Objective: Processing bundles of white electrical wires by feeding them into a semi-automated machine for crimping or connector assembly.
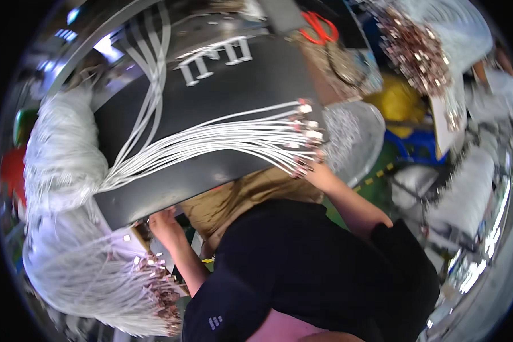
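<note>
Black shirt (325, 262) — white cables (211, 138) — scissors (320, 29) beyond.

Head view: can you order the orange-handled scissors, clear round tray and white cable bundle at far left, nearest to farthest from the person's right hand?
1. Clear round tray: just up and right of the right hand.
2. Orange-handled scissors: near the top edge.
3. White cable bundle: far left.

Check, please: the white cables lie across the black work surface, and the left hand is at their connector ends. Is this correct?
One thing is wrong: the head view shows the right hand at the connector ends, not the left hand. The white cables do lie across the black work surface.
</note>
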`<action>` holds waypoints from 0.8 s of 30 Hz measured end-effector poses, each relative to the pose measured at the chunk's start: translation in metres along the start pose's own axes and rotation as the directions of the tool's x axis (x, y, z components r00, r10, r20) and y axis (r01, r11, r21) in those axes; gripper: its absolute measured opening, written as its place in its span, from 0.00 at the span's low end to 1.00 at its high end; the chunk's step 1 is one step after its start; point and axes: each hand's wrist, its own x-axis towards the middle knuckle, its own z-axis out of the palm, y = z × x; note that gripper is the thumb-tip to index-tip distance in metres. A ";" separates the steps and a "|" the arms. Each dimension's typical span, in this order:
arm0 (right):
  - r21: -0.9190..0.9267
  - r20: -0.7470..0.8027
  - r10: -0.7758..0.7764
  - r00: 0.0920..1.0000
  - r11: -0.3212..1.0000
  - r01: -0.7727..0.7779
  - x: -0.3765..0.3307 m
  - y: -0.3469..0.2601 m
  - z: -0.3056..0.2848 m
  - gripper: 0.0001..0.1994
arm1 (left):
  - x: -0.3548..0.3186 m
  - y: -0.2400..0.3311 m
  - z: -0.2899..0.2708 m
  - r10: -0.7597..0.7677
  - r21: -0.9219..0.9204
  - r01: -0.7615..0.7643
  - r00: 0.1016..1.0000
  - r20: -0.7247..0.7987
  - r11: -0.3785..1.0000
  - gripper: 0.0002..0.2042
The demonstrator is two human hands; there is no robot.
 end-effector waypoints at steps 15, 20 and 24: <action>0.164 -0.061 0.146 0.987 0.977 -0.134 0.013 0.004 0.018 0.14 | -0.011 0.009 0.020 -0.044 0.066 0.045 0.999 -0.016 0.997 0.15; -0.149 0.450 0.133 0.883 0.986 -0.073 0.017 -0.082 0.054 0.17 | -0.071 -0.001 0.078 0.081 0.482 -0.148 0.984 0.157 0.863 0.23; 0.311 0.650 -0.430 0.627 0.903 0.297 0.035 -0.185 0.024 0.13 | -0.081 0.042 0.121 0.504 0.347 -0.811 0.570 0.649 0.471 0.17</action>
